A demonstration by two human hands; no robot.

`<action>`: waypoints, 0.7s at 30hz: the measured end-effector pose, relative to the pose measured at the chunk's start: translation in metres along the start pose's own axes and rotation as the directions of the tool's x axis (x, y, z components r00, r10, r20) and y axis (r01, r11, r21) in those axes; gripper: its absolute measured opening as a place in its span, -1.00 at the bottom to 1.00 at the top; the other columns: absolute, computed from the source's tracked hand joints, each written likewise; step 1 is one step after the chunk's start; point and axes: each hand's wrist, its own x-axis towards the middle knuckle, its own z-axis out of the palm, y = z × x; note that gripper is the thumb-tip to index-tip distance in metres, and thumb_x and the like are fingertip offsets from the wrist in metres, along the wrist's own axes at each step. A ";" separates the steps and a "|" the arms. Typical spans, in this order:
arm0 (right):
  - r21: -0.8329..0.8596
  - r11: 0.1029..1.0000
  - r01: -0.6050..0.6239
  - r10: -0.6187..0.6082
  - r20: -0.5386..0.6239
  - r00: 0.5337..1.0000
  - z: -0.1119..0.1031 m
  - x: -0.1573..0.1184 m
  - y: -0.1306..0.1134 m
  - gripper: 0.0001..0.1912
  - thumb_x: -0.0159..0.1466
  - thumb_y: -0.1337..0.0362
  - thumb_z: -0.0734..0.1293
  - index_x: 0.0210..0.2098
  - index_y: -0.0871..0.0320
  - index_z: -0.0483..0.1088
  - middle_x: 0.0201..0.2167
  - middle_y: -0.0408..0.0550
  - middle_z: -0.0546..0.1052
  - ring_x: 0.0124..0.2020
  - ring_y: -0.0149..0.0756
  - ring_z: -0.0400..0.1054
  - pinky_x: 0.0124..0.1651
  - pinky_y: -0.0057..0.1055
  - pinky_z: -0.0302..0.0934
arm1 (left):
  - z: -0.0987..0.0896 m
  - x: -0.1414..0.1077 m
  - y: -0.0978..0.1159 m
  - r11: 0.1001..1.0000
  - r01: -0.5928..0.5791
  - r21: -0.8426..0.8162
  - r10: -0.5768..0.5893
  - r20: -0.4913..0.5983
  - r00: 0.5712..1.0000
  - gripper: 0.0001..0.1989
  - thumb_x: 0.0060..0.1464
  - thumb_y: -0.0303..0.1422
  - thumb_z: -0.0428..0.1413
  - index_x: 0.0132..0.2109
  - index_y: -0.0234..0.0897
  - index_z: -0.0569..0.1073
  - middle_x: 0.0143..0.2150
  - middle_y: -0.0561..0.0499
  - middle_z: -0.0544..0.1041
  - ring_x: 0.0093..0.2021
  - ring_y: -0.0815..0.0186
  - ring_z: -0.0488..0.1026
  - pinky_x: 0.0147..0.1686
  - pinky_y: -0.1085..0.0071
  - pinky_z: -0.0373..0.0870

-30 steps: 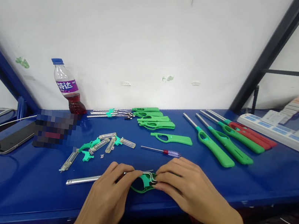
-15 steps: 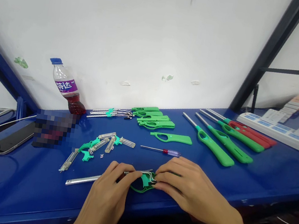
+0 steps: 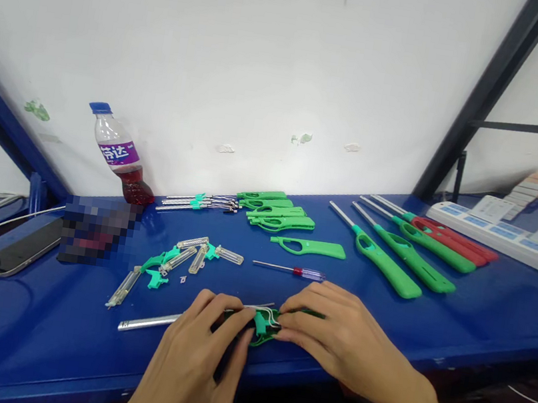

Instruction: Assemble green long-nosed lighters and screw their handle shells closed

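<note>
A partly assembled green long-neck lighter lies near the table's front edge, its inside facing up with pale wires and a teal trigger exposed. Its metal tube points left. My left hand is closed on the lighter where tube and handle meet, fingertips at the trigger. With fingers pinched together, my right hand grips the handle end beside the wires and hides most of it. Just beyond the right hand rests a screwdriver with a clear purple handle.
Clear fuel tanks and teal triggers lie left. Green handle shells and metal tubes sit by the wall. Finished lighters and a power strip are right. A drink bottle and phone stand left.
My left thumb and fingers have shifted slightly at the trigger, with the thumb now beside the lighter's near edge. The right hand stays almost still.
</note>
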 end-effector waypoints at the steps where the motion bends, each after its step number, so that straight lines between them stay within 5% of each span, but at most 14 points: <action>1: 0.000 1.000 0.001 -0.001 0.000 1.000 0.000 0.000 0.000 -0.85 0.52 0.20 0.36 -0.13 0.07 0.56 -0.16 -0.17 0.65 -0.19 -0.31 0.50 0.00 -0.28 0.28 | -0.001 0.000 0.002 1.000 -0.002 -0.002 0.002 0.003 1.000 -0.79 0.37 -0.50 0.11 0.09 -0.27 0.49 -0.06 -0.12 0.55 -0.15 0.14 0.44 -0.17 0.14 0.54; 21: -0.015 0.998 0.058 -0.058 0.002 0.998 0.000 0.004 0.000 -0.81 0.53 0.22 0.34 -0.16 0.12 0.57 -0.17 -0.13 0.65 -0.19 -0.33 0.50 -0.07 -0.32 0.29 | -0.003 -0.004 0.001 1.000 -0.010 0.025 0.010 0.010 1.000 -0.83 0.39 -0.48 0.11 0.07 -0.20 0.46 -0.07 -0.08 0.52 -0.17 0.17 0.46 -0.18 0.17 0.53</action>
